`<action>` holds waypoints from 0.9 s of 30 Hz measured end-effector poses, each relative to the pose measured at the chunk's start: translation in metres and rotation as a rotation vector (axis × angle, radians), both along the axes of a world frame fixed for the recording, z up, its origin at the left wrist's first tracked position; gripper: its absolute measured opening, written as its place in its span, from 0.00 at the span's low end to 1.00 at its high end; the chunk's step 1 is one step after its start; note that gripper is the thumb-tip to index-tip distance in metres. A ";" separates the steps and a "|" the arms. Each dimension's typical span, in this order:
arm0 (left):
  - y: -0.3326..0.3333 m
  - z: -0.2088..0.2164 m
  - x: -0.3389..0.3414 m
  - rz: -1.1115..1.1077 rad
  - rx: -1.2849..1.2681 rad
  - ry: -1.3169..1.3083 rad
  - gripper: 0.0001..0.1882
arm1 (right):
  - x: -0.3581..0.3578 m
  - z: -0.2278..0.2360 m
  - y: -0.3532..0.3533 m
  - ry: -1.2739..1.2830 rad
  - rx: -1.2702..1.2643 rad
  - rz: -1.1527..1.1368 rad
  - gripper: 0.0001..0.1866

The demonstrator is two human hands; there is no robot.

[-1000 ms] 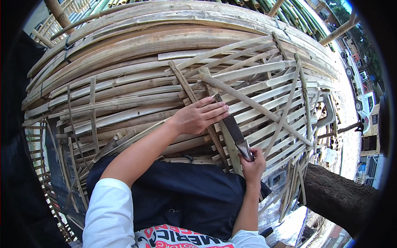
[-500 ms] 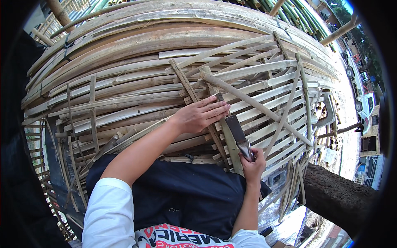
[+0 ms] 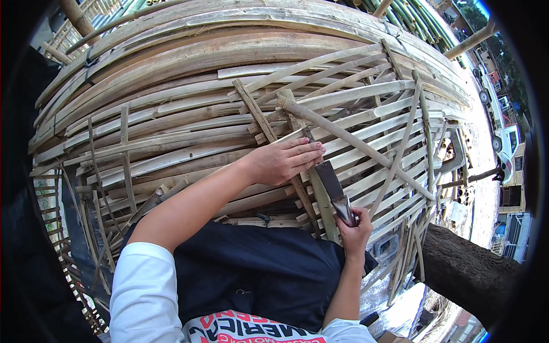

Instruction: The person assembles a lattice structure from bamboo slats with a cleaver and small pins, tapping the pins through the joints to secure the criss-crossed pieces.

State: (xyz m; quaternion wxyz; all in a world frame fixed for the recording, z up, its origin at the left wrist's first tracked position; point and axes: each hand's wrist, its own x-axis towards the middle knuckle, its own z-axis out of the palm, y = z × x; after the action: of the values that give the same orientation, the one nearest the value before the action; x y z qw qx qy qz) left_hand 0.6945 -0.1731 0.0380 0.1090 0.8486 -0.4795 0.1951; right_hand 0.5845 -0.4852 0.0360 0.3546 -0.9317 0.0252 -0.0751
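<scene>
My right hand (image 3: pixel 355 233) is closed around the handle of a broad, dark-bladed knife (image 3: pixel 330 182). The blade points up and away from me, lying along a flat, greenish bamboo strip (image 3: pixel 321 201). My left hand (image 3: pixel 290 161) lies over the blade's far part with its fingers stretched out side by side; the palm side is hidden. Under the knife and strip is a panel of crossed bamboo slats (image 3: pixel 394 153). A round bamboo pole (image 3: pixel 343 137) slants across this panel, just beyond my left fingertips.
Long split bamboo lengths (image 3: pixel 189 57) are stacked across the far side. A dark cloth (image 3: pixel 257 268) covers my lap. To the right are a thick tree trunk (image 3: pixel 463 268) and a grey block (image 3: pixel 454 151). Green bamboo poles (image 3: pixel 406 23) lie at the far right.
Both hands and the knife have shifted slightly to the right in the picture. My left hand now lies a little nearer the handle, over more of the blade.
</scene>
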 end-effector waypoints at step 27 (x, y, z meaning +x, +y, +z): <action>-0.006 0.007 0.020 -0.219 0.115 0.068 0.38 | -0.035 -0.013 -0.030 -0.105 -0.005 0.017 0.20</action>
State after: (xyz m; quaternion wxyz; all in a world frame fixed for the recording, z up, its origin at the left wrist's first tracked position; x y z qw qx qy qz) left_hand 0.7143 -0.1788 0.0449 0.0969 0.8021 -0.5759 0.1251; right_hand 0.5498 -0.5148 0.0234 0.3537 -0.9275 -0.0014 -0.1209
